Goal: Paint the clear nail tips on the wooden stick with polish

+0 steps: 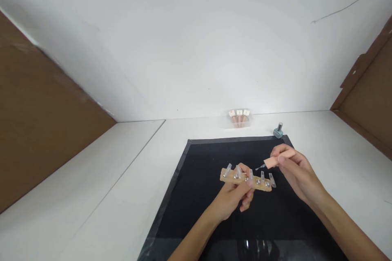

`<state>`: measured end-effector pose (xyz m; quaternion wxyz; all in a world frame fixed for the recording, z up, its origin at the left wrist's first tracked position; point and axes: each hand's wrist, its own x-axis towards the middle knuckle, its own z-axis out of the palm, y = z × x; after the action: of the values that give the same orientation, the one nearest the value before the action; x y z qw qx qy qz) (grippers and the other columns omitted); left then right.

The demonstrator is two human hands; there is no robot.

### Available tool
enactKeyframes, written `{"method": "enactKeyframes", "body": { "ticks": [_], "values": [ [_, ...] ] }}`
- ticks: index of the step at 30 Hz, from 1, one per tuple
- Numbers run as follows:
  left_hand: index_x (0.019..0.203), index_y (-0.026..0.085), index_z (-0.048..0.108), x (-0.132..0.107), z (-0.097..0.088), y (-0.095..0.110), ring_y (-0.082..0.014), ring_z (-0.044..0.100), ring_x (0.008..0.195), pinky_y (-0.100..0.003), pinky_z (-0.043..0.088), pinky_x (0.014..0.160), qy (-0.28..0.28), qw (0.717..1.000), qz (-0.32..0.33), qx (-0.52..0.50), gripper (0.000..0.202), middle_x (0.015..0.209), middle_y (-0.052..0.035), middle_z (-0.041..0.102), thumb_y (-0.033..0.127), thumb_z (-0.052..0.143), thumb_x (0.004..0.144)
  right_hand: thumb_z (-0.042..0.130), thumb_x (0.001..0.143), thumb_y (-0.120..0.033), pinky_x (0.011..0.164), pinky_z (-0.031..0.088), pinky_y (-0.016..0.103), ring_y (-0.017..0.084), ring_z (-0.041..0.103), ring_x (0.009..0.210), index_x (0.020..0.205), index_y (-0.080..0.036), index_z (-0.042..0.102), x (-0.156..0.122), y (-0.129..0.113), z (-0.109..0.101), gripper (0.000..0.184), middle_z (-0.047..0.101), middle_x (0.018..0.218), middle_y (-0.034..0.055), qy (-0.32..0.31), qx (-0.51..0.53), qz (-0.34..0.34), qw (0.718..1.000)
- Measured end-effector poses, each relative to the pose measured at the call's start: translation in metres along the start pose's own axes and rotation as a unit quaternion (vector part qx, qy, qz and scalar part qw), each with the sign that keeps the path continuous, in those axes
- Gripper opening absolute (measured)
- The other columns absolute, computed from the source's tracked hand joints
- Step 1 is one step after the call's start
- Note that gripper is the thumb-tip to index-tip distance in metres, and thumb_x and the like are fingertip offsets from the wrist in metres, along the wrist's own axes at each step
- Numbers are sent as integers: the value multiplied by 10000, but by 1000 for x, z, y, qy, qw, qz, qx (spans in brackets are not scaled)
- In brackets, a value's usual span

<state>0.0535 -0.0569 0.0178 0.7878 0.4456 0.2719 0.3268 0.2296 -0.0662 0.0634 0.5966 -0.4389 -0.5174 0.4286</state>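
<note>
My left hand [229, 200] is closed around a light wooden strip [230, 177], gripping it near its middle with the thumb in front. Several clear nail tips [262, 177] stand in a row along the strip on small shiny metal mounts. Between the fingers of my right hand [298, 173] is a nail polish brush [279, 158] with a flat peach-coloured handle. Its dark, wet-looking bristle end points left and down, just above the strip's right half and apart from the nail tips.
A black mat [196, 195] lies beneath both hands on a white table [128, 179]. Past its far right corner stands a small grey-blue bottle [278, 133] with a silvery top. A clear box [246, 125] holding three peach-handled pieces sits against the white wall [183, 49].
</note>
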Motion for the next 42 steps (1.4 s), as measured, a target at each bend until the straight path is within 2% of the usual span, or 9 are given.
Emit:
{"method": "enactKeyframes", "body": {
  "ticks": [5,9,14,20,23,25,29,33,42],
  "values": [
    [781,224,369,-1,3,3,-30,309,367,-139,249,340,-43,999,-17,27,450,480,121,401,557,666,729,683,772,-519,625,498,285,171,551,702,575,-222,598,-2,0,-5,366,565,740,19,-13,13,-29,999],
    [774,226,361,0,4,4,-32,296,364,-148,233,347,-47,997,-14,52,445,470,126,375,565,647,740,615,849,-479,598,482,262,149,554,667,668,-235,642,-7,-8,-3,304,564,756,16,-90,-41,-69,993],
    [764,228,352,1,4,5,-34,279,369,-152,223,359,-42,998,-21,51,469,461,129,356,597,639,728,535,904,-468,538,451,258,146,541,622,684,-235,584,-7,-17,1,324,555,701,8,-142,-107,-116,977],
    [773,231,354,1,3,4,-33,266,372,-149,214,363,-46,997,-30,51,471,458,131,341,591,652,717,499,950,-363,604,454,293,153,542,677,718,-249,580,-6,-12,-1,270,579,726,3,-113,-136,-199,964],
    [779,227,354,1,2,3,-31,271,376,-144,217,362,-49,997,-36,53,493,468,131,354,611,654,706,495,951,-360,581,450,302,161,532,659,717,-246,580,-5,-13,-3,273,575,705,6,-133,-125,-224,957],
    [781,224,355,2,2,3,-30,273,380,-142,221,362,-53,997,-36,53,502,472,131,359,620,653,704,489,955,-351,572,450,299,159,522,650,735,-245,592,-4,-14,-3,265,576,698,7,-153,-128,-228,953],
    [774,224,351,2,1,3,-31,266,385,-142,222,363,-62,997,-32,46,504,471,134,350,620,657,708,499,956,-316,582,446,286,151,517,663,735,-242,579,-4,-14,-4,246,576,719,2,-133,-128,-226,957],
    [770,221,357,1,0,2,-32,283,390,-146,225,369,-64,996,-25,51,507,477,130,355,626,654,708,487,960,-335,583,443,290,150,509,663,759,-243,588,-4,-13,-5,243,567,713,3,-165,-121,-220,954],
    [789,219,365,0,-3,-1,-29,258,388,-155,211,375,-71,994,-11,80,473,481,132,337,620,612,752,489,962,-302,582,431,292,149,495,666,785,-247,609,-5,-15,-6,221,567,715,1,-171,-139,-216,951]
  ]
}}
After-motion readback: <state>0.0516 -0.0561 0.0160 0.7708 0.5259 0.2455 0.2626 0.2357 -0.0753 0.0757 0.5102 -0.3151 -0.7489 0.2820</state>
